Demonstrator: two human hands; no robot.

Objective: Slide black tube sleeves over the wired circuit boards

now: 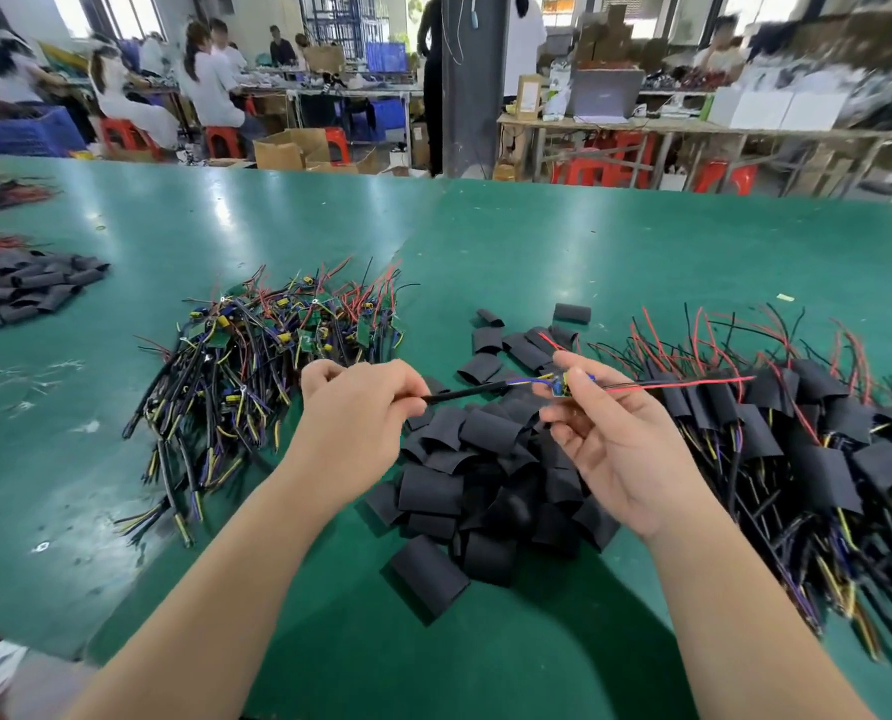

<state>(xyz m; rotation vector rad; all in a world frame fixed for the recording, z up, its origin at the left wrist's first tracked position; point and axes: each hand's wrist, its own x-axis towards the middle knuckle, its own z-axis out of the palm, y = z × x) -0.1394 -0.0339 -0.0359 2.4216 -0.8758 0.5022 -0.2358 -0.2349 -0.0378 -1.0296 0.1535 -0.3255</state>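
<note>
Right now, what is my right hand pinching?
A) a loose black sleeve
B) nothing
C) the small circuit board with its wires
C: the right hand pinches the small circuit board, bare of any sleeve, while the left hand holds its black cable.

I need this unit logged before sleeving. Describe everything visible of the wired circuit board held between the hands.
The wired circuit board is small, with a yellow part and blue and yellow leads. A black cable runs to the left hand, which grips it; red and black wires trail right. The right hand pinches the board, held above the sleeve pile, unsleeved.
</note>
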